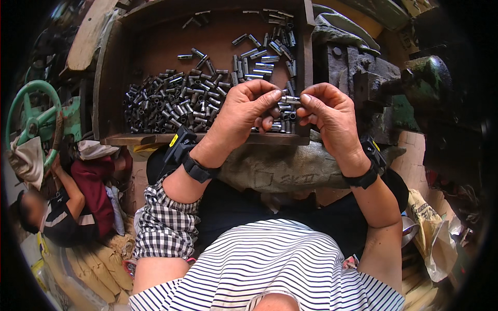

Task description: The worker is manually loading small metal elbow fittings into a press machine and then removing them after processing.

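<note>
My left hand (244, 111) and my right hand (332, 114) meet over the front edge of a wooden tray (155, 46). Between the fingertips of both hands I pinch a small shiny metal tube (290, 99), held level. My right hand also cups several more tubes (285, 122) under its fingers. Inside the tray lies a dense heap of short dark metal tubes (171, 101) at the front left, and brighter loose tubes (264, 57) are scattered toward the back right. Both wrists carry black bands.
A heavy dark machine block (363, 72) stands right of the tray, with a green machine part (430, 78) beyond. A green handwheel (33, 114) is at the left. Another person (72, 202) sits low at the left. A crumpled paper sack (436, 233) lies at lower right.
</note>
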A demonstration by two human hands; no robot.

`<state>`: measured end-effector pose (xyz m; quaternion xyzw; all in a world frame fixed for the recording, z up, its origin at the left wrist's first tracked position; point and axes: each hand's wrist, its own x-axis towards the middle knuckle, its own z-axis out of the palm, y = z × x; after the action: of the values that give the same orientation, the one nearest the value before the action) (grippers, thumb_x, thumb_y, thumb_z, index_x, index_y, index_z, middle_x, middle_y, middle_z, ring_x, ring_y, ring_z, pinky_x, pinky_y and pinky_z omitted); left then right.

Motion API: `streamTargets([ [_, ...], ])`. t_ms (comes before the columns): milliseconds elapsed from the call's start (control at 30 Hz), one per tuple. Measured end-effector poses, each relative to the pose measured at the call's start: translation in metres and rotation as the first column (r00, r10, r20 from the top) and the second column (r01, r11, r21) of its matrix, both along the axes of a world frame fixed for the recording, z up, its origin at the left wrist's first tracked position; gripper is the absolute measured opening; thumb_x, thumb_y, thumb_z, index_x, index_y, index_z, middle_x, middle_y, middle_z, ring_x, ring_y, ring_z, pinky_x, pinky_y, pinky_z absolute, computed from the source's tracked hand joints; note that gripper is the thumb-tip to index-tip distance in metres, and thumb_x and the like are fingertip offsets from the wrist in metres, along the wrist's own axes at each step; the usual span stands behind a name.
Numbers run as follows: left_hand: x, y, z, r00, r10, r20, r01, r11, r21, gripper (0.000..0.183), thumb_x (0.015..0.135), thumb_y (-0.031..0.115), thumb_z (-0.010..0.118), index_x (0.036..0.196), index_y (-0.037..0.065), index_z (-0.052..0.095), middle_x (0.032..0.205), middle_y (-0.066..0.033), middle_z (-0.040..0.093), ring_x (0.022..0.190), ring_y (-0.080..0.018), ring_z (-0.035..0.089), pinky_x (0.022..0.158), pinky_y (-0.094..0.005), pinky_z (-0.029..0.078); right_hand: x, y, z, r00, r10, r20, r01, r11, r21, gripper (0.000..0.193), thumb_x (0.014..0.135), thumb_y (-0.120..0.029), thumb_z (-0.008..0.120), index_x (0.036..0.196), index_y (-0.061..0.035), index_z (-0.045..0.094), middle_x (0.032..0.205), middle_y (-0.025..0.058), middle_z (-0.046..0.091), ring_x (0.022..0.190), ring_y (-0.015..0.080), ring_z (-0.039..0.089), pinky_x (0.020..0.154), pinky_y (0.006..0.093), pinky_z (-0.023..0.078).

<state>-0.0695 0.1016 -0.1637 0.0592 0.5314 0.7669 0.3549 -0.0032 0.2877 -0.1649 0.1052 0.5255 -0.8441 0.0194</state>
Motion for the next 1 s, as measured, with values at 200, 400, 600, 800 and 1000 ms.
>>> streamTargets([
  [200, 0.000, 0.001, 0.007, 0.999, -0.009, 0.049, 0.009, 1.000, -0.006, 0.018, 0.089, 0.019, 0.061, 0.097, 0.003, 0.057, 0.068, -0.0027, 0.059, 0.046, -0.0040, 0.053, 0.040, -0.0130, 0.043, 0.000, 0.000, 0.000, 1.000, 0.003, -0.009, -0.003, 1.000, 0.026, 0.014, 0.084, -0.011, 0.065, 0.092, -0.0001, 0.060, 0.080, 0.0060, 0.063, 0.070, 0.0113, 0.065, 0.059, 0.0230, 0.055],
  [400, 0.002, 0.003, 0.008, 0.997, -0.005, 0.083, 0.007, 1.000, -0.029, 0.016, 0.089, 0.017, 0.060, 0.094, 0.003, 0.058, 0.065, -0.0015, 0.058, 0.042, -0.0022, 0.050, 0.037, -0.0119, 0.039, 0.003, -0.004, 0.005, 0.996, -0.020, -0.083, 0.033, 0.985, 0.168, 0.013, 0.084, -0.009, 0.065, 0.091, 0.0006, 0.060, 0.081, 0.0054, 0.063, 0.071, 0.0110, 0.065, 0.059, 0.0212, 0.055],
  [600, 0.005, 0.003, 0.006, 0.985, 0.002, 0.171, 0.006, 0.999, -0.050, 0.014, 0.090, 0.017, 0.059, 0.094, 0.003, 0.057, 0.064, -0.0013, 0.058, 0.041, -0.0013, 0.048, 0.034, -0.0111, 0.035, 0.006, -0.008, 0.007, 0.988, -0.008, -0.154, 0.056, 0.949, 0.309, 0.012, 0.083, -0.007, 0.065, 0.091, 0.0008, 0.060, 0.080, 0.0053, 0.063, 0.071, 0.0110, 0.065, 0.059, 0.0208, 0.055],
  [800, 0.011, 0.006, 0.021, 0.985, -0.174, 0.021, 0.174, 0.985, 0.004, 0.023, 0.087, 0.016, 0.062, 0.104, 0.003, 0.053, 0.071, -0.0029, 0.061, 0.046, -0.0012, 0.051, 0.035, -0.0117, 0.035, 0.004, 0.004, 0.023, 0.987, 0.142, 0.071, -0.136, 0.987, -0.085, 0.019, 0.081, -0.007, 0.067, 0.095, 0.0005, 0.056, 0.081, 0.0058, 0.063, 0.068, 0.0117, 0.066, 0.056, 0.0207, 0.054],
  [1000, 0.000, -0.005, 0.024, 0.854, -0.380, -0.355, 0.325, 0.923, -0.207, 0.046, 0.087, 0.012, 0.061, 0.130, 0.006, 0.045, 0.086, -0.0034, 0.065, 0.055, -0.0028, 0.055, 0.043, -0.0139, 0.041, -0.004, 0.003, 0.021, 0.974, 0.218, 0.055, -0.217, 0.976, -0.031, 0.021, 0.082, -0.008, 0.066, 0.096, 0.0007, 0.054, 0.080, 0.0073, 0.064, 0.065, 0.0121, 0.065, 0.051, 0.0191, 0.051],
])
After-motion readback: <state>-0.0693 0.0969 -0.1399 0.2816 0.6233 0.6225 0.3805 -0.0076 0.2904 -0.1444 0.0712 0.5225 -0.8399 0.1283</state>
